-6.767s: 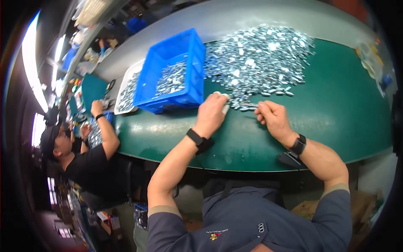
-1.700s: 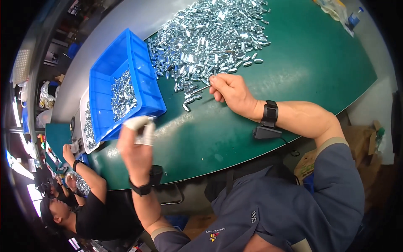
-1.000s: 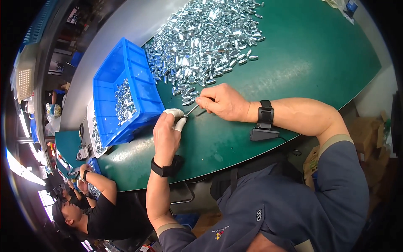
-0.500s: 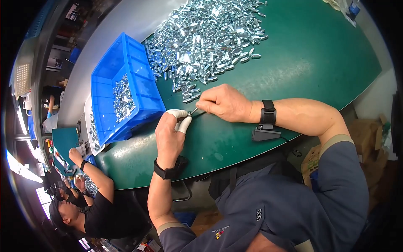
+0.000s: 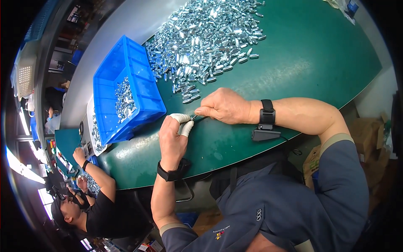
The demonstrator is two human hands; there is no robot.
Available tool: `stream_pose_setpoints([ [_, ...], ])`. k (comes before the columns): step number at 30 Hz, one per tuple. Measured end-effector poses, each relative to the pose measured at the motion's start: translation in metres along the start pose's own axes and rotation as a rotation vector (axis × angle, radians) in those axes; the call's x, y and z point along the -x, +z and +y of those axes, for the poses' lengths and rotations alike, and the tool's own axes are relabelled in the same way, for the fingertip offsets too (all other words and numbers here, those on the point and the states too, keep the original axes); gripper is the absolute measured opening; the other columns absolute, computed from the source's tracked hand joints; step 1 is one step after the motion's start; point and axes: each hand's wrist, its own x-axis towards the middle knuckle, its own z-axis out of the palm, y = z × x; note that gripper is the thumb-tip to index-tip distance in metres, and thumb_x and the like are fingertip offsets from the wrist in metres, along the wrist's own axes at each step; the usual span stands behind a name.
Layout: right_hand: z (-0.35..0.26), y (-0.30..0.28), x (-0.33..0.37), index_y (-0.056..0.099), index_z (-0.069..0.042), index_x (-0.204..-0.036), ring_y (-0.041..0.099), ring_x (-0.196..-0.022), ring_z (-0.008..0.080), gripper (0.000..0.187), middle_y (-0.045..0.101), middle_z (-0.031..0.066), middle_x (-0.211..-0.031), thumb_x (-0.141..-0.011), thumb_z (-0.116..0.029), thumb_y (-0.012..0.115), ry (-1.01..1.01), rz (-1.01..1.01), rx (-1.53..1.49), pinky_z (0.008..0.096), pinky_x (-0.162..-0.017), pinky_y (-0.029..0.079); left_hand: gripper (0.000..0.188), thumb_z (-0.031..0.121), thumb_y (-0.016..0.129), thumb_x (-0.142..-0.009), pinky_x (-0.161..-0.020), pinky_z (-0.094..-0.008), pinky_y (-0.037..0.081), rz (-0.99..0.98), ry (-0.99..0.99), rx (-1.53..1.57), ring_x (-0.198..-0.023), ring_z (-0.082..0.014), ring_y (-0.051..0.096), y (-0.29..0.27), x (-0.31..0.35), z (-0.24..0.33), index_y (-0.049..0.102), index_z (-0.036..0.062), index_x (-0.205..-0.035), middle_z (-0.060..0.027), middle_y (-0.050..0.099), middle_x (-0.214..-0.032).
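Near the front of the green table, my left hand (image 5: 173, 140) pinches a small shiny metal piece (image 5: 192, 118) between its thumb and finger, both wrapped in white covers. My right hand (image 5: 226, 107) is closed just to the right, its thumb and forefinger pinching a thin metal rod that meets the piece. Most of the rod is hidden by the fingers, and its kind cannot be made out. Beyond my hands lies a big heap of silvery metal sleeves (image 5: 201, 46), a few of them loose at its near edge.
A blue plastic bin (image 5: 145, 90) with small metal parts inside stands left of the heap, beside a white tray (image 5: 100, 150). A co-worker in black (image 5: 111, 214) sits at the left. Under my right wrist rests a dark device (image 5: 265, 135) with a cable. Cardboard boxes (image 5: 367, 134) stand at the right.
My left hand has shifted slightly right and down. The right hand's fingertips have come closer to it and turned a little, so less of the rod shows between them.
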Motion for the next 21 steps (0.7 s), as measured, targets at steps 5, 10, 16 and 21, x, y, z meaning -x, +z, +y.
stream_pose_setpoints([
  [5,0.001,0.011,0.001,0.071,-0.008,-0.085,0.063,-0.071,0.0414,0.034,0.067,0.0171,-0.074,-0.100,-0.037,0.062,-0.070,0.022,-0.013,0.0517,-0.066,0.049,0.018,0.000,0.080,-0.082,-0.077,-0.0357,0.052,0.010,0.042,-0.010,-0.086,-0.0279,0.066,0.004,-0.003,0.010,0.069,0.0014,-0.096,-0.0111,0.069,-0.094],
  [10,-0.007,0.003,0.000,0.068,-0.006,-0.084,0.064,-0.067,0.0359,0.033,0.066,0.0153,-0.070,-0.102,-0.033,0.060,-0.016,0.046,-0.145,0.0456,-0.063,0.050,0.019,0.000,0.080,-0.082,-0.077,-0.0358,0.052,0.031,0.074,-0.047,-0.085,-0.0284,0.066,-0.007,-0.004,0.020,0.069,0.0024,-0.097,-0.0114,0.069,-0.094],
  [16,-0.003,-0.011,-0.005,0.066,-0.002,-0.082,0.057,-0.062,0.0117,0.039,0.063,0.0037,-0.067,-0.106,-0.030,0.055,0.255,0.284,-0.501,0.0302,-0.061,0.047,0.017,0.000,0.078,-0.086,-0.083,-0.0354,0.053,0.221,0.102,-0.298,-0.090,-0.0293,0.067,-0.075,-0.013,0.022,0.070,0.0031,-0.100,-0.0115,0.071,-0.097],
  [21,-0.006,-0.017,-0.005,0.067,-0.001,-0.082,0.056,-0.064,0.0081,0.042,0.063,0.0013,-0.067,-0.107,-0.032,0.054,0.283,0.332,-0.485,0.0283,-0.060,0.046,0.027,0.004,0.077,-0.086,-0.091,-0.0419,0.053,0.461,0.106,-0.770,-0.102,-0.0334,0.067,-0.117,-0.046,0.009,0.071,0.0050,-0.112,-0.0144,0.070,-0.109],
])
